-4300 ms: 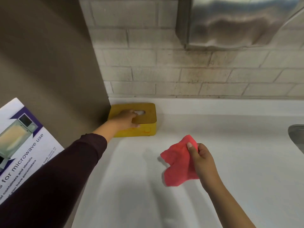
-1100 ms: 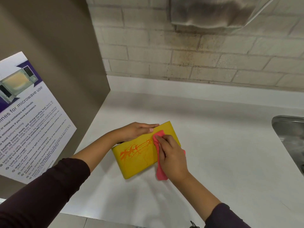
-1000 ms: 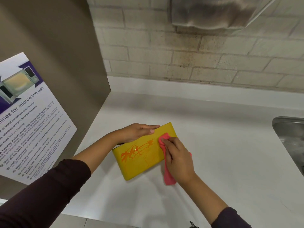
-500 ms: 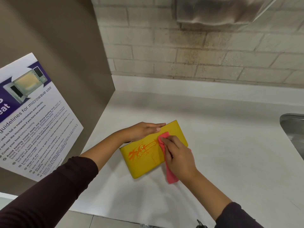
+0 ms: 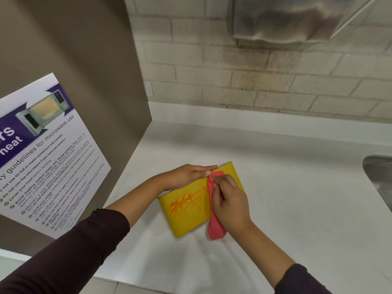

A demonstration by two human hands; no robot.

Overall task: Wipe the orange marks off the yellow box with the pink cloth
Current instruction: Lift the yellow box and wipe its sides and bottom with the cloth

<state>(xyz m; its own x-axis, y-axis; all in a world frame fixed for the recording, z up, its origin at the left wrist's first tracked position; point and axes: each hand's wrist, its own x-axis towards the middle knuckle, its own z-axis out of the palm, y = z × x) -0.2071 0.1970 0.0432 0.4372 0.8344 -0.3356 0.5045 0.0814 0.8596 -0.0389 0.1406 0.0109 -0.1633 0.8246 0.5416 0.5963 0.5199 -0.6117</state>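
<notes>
Now, nearest: right hand (image 5: 230,200) is gripping the pink cloth (image 5: 215,228), fingers curled round its bunched top, loose tail hanging to the tabletop (image 5: 297,198). The cloth is pressing on the right part of the yellow box (image 5: 188,221), which is lying angled toward the tabletop's near left. Orange marks (image 5: 186,201) are sitting just left of the cloth, mostly unwiped. Beyond, left hand (image 5: 186,176) is steadying the box's far edge, fingers straight and flat.

Risks: marks smearing wider if one soiled patch keeps dragging; box skidding if the steadying pressure is slackening.

Against the earliest frame, the box is no longer sitting in the far left corner, and the cloth is touching it. Over the last second the scribble is looking barely reduced.
</notes>
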